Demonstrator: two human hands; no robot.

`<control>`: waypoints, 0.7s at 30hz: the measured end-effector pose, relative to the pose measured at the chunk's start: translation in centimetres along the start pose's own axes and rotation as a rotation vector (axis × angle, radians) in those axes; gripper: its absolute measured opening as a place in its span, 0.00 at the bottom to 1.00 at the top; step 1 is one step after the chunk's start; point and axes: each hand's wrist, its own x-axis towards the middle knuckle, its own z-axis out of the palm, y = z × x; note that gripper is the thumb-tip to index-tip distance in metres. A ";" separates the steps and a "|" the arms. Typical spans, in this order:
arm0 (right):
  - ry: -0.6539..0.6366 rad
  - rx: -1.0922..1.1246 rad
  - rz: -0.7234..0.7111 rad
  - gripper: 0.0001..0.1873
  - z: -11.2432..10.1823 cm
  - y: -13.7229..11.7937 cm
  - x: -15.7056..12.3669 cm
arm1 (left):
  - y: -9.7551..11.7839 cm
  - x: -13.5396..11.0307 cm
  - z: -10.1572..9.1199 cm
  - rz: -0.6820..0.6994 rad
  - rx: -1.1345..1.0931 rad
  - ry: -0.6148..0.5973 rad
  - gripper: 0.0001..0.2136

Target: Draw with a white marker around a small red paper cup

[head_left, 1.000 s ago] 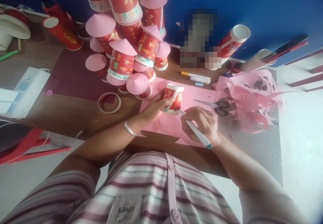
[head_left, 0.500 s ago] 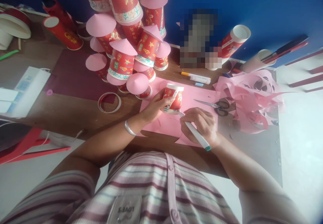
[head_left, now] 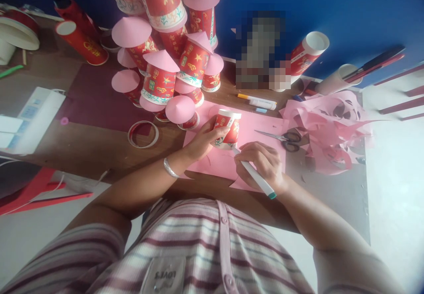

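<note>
My left hand (head_left: 203, 140) is wrapped round a red paper cup (head_left: 232, 130) with white ends and green drawn marks on its lower band. In my right hand (head_left: 260, 163) is a white marker (head_left: 260, 180) with a green end, gripped like a pen. The marker's tip is at the cup's lower white band; whether it touches cannot be made out. Beneath both hands lies a pink paper sheet (head_left: 258, 128) with faint curved lines. Close by, to the right of the cup, open scissors (head_left: 286, 139) rest partly on the sheet.
Several red cups with pink cone tops (head_left: 161, 77) are stacked at the back left. Pink paper scraps (head_left: 331, 117) pile up on the right. An orange-ended marker (head_left: 256, 101) lies behind the sheet. A cardboard ring (head_left: 143, 134) and a white box (head_left: 39, 119) are on the left.
My right hand and the marker have shifted very slightly left along the cup's lower band. The left hand and cup stay almost as they were.
</note>
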 end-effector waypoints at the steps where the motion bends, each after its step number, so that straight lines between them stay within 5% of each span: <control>1: 0.000 0.000 -0.003 0.13 0.0 0.0 0.0 | 0.0 0.0 0.0 0.000 -0.003 -0.004 0.17; 21: -0.016 0.003 -0.004 0.13 0.0 -0.1 0.0 | -0.3 0.1 -0.3 0.040 0.020 -0.037 0.18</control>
